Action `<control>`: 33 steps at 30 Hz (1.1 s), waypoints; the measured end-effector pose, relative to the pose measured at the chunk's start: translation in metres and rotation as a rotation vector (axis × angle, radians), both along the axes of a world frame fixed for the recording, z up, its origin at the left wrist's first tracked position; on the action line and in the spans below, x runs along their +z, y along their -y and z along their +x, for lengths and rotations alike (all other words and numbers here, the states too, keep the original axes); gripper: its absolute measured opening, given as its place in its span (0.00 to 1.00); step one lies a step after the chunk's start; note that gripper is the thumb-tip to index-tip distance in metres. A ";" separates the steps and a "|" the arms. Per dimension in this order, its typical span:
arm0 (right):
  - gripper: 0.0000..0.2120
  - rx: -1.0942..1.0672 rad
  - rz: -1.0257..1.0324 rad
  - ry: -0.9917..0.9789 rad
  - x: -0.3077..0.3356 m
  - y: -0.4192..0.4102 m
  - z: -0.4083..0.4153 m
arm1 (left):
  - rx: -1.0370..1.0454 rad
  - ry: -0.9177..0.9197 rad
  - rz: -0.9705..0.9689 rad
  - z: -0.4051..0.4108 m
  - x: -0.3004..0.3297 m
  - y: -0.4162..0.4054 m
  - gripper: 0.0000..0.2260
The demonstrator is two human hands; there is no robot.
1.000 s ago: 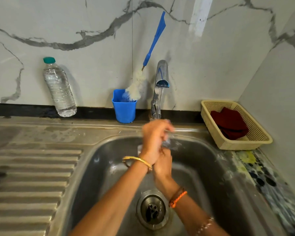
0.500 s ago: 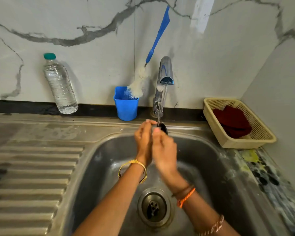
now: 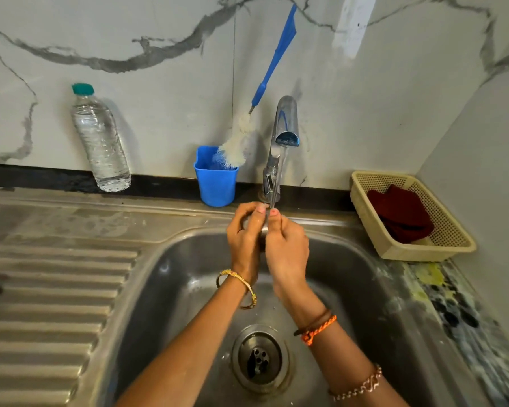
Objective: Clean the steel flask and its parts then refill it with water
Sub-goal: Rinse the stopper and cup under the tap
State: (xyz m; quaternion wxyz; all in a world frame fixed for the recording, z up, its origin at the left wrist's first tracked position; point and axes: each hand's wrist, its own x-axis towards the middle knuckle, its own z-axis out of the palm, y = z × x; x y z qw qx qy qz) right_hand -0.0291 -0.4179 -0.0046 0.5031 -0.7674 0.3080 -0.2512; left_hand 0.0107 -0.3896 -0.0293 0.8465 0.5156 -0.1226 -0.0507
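Steel everywhere down here: the round metal drain strainer [image 3: 259,358] is sitting nearest, in the floor of the stainless steel sink basin [image 3: 171,289], with the ribbed draining surface [image 3: 47,289] running off to the left. Above the drain, both hands are meeting under the thin stream of water [image 3: 277,177]. The left hand [image 3: 246,233] is curling round a small greyish steel flask part [image 3: 264,229], and the right hand [image 3: 287,245] is pinching it from the other side, thumb tip up at the stream. The part is lying squeezed between the two palms, directly below the curved chrome tap [image 3: 282,136], so the water is landing right at the fingertips. Which part it is, and which way its long axis is running, I cannot tell; the fingers are covering nearly all of it. The flask body itself is nowhere in sight. Further back, a square blue plastic cup [image 3: 216,183] is holding a blue-handled white bottle brush [image 3: 238,139], a clear plastic water bottle with a green cap [image 3: 100,142] is standing left, and a cream plastic mesh basket [image 3: 453,230] with a dark red cloth [image 3: 400,212] is sitting right.
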 end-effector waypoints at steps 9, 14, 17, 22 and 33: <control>0.27 0.296 -0.659 0.225 -0.024 0.031 0.001 | -0.188 -0.367 0.138 0.008 0.022 -0.007 0.08; 0.13 0.009 0.537 0.020 0.009 0.023 0.019 | -0.026 0.293 0.275 0.014 -0.010 -0.001 0.07; 0.09 -0.064 0.994 0.077 0.008 0.049 0.022 | 0.082 0.865 0.657 0.022 -0.016 -0.002 0.16; 0.06 -0.159 1.039 0.172 -0.002 0.039 0.020 | 0.075 0.543 0.715 0.003 -0.004 0.005 0.16; 0.19 0.223 -0.767 0.271 -0.010 0.029 0.017 | -0.428 -0.869 -0.077 0.016 0.029 -0.011 0.16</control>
